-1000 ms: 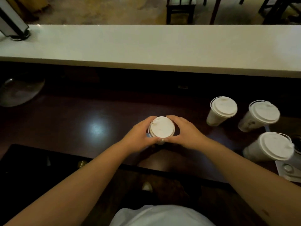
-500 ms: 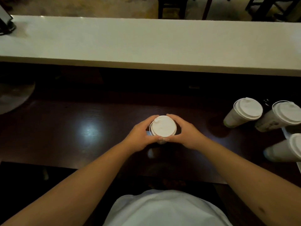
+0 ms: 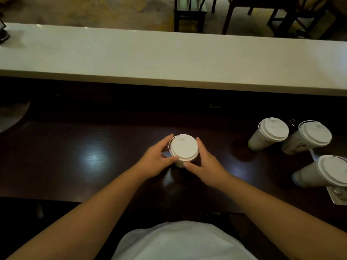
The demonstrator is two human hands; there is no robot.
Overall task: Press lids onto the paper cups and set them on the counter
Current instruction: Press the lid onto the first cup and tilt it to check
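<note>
A white paper cup stands on the dark wooden worktop (image 3: 75, 156) in the middle of the view, with a white lid (image 3: 184, 147) on top. My left hand (image 3: 156, 158) cups its left side and my right hand (image 3: 205, 162) its right side, thumbs at the near rim of the lid. The cup's body is mostly hidden by my hands. Three more lidded paper cups stand at the right: one (image 3: 268, 134), a second (image 3: 308, 137) beside it, and a third (image 3: 323, 173) nearer me.
A long pale counter (image 3: 169, 57) runs across the far side, above the worktop. A small tray (image 3: 338, 196) lies at the right edge under the nearest cup. A dark stand (image 3: 2, 33) sits at the counter's far left. Chairs stand beyond the counter.
My hands have stayed around the lidded cup, with fingers loosening slightly off the lid's rim. The camera has tilted and shifted, so the three cups at the right sit closer to the edge.
</note>
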